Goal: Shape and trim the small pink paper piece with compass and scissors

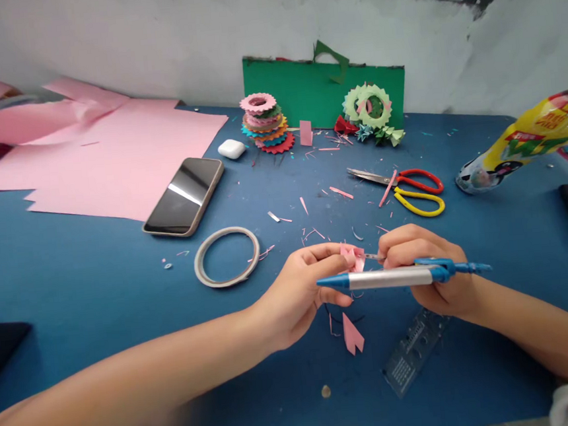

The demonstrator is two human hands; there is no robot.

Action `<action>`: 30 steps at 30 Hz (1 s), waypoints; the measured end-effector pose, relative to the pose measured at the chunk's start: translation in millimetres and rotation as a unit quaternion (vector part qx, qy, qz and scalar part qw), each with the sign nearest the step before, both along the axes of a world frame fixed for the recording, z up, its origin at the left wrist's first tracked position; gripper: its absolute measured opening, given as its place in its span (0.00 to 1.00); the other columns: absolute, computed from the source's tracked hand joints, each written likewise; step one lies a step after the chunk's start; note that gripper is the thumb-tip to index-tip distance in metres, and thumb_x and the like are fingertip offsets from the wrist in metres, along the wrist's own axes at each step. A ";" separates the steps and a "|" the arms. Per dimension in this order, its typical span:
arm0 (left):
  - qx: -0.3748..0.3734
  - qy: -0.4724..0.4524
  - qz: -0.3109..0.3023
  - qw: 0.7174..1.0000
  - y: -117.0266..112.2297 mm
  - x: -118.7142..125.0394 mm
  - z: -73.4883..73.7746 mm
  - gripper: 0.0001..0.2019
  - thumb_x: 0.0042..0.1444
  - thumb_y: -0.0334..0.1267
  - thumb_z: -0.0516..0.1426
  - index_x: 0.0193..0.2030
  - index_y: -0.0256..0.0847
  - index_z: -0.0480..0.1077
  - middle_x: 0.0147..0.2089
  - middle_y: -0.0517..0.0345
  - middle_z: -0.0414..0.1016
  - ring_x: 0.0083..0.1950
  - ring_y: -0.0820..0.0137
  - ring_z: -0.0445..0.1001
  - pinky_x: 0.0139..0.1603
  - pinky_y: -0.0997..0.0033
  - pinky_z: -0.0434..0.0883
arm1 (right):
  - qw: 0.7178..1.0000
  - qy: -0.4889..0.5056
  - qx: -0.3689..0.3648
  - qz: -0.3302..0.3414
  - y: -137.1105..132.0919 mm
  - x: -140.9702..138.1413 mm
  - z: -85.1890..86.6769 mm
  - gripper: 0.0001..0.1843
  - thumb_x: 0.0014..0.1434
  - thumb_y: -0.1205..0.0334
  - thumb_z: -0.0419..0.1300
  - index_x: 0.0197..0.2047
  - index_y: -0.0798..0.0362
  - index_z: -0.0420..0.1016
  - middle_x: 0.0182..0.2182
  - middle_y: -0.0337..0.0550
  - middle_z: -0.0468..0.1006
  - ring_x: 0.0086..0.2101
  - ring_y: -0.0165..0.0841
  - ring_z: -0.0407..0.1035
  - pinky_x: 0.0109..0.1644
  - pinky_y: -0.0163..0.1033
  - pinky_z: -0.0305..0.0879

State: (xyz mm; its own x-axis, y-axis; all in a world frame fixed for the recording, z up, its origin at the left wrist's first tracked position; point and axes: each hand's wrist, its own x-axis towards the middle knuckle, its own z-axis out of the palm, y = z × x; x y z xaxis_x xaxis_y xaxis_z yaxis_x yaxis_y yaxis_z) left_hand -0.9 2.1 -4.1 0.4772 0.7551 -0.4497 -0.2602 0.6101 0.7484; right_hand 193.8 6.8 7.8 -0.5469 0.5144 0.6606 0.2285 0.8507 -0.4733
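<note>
Here, close to the front edge of the blue tabletop (pixel 71 284), the left hand (pixel 299 298) pinches a small folded pink paper piece (pixel 352 257) between thumb and fingertips. The right hand (pixel 429 247) has its fingers curled shut. It meets the same piece from the other side and clamps a blue-and-silver pen (pixel 394 277) lying level across both hands. A clear plastic ruler (pixel 413 351) lies just nearer the front edge, and red-and-yellow scissors (pixel 411 188) lie further back.
</note>
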 end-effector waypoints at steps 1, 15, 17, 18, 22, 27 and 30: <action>-0.006 -0.001 0.002 1.000 0.0 0.0 -0.2 0.07 0.52 0.37 0.62 0.36 0.37 0.75 0.32 0.59 0.68 0.28 0.79 0.67 0.23 0.84 0.73 | 1.000 0.000 0.000 0.000 -0.2 0.3 -0.3 0.06 0.64 0.67 0.47 0.40 0.54 0.65 0.34 0.45 0.71 0.35 0.29 0.68 0.38 0.34 0.68; 0.049 -0.008 0.010 0.999 -0.9 -0.5 2.9 0.09 0.50 0.39 0.63 0.37 0.38 0.75 0.35 0.57 0.71 0.33 0.75 0.70 0.22 0.83 0.74 | 0.999 0.044 0.015 -0.016 -1.4 3.0 -2.6 0.06 0.62 0.70 0.49 0.38 0.54 0.65 0.32 0.42 0.71 0.36 0.30 0.69 0.38 0.36 0.68; 0.063 -0.006 0.004 0.998 -1.9 -0.8 3.1 0.10 0.51 0.40 0.63 0.38 0.38 0.75 0.34 0.56 0.72 0.32 0.75 0.70 0.21 0.83 0.73 | 0.998 0.056 0.022 -0.034 -2.5 4.2 -2.5 0.05 0.62 0.69 0.49 0.39 0.54 0.66 0.32 0.42 0.72 0.36 0.30 0.69 0.38 0.36 0.69; 0.064 -0.006 0.001 0.998 -2.2 -0.8 3.0 0.10 0.51 0.41 0.63 0.38 0.38 0.75 0.33 0.57 0.72 0.31 0.76 0.70 0.21 0.83 0.73 | 0.997 0.059 0.020 -0.041 -2.9 4.6 -2.7 0.05 0.62 0.69 0.50 0.39 0.54 0.66 0.33 0.42 0.72 0.36 0.30 0.69 0.39 0.36 0.69; 0.049 -0.003 0.000 0.999 -2.1 -0.3 2.0 0.10 0.51 0.40 0.63 0.38 0.38 0.75 0.33 0.57 0.72 0.30 0.76 0.70 0.21 0.82 0.74 | 0.998 0.047 0.001 -0.034 -3.3 4.7 -3.7 0.05 0.61 0.70 0.51 0.39 0.54 0.67 0.34 0.42 0.72 0.35 0.28 0.69 0.38 0.34 0.69; 0.045 -0.002 0.001 0.999 -2.2 0.1 2.9 0.10 0.50 0.40 0.63 0.37 0.38 0.75 0.33 0.58 0.71 0.30 0.77 0.69 0.21 0.83 0.74 | 0.999 0.038 0.004 -0.023 -2.3 4.1 -3.2 0.05 0.61 0.70 0.51 0.40 0.55 0.66 0.35 0.43 0.71 0.36 0.28 0.69 0.39 0.33 0.69; 0.046 -0.002 -0.001 0.999 -2.1 -0.1 4.0 0.10 0.51 0.41 0.63 0.37 0.38 0.75 0.33 0.57 0.71 0.30 0.76 0.69 0.21 0.83 0.73 | 0.999 0.034 0.002 -0.015 -1.9 4.0 -2.6 0.05 0.62 0.68 0.50 0.40 0.55 0.66 0.34 0.44 0.71 0.36 0.29 0.69 0.38 0.34 0.69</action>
State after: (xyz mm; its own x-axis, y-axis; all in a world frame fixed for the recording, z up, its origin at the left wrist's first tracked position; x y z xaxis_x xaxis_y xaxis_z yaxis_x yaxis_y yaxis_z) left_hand -1.0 0.0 -0.1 0.4806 0.7919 -0.3767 -0.2627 0.5398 0.7997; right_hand 197.8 4.9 5.2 -0.4850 0.5268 0.6981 0.2220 0.8462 -0.4844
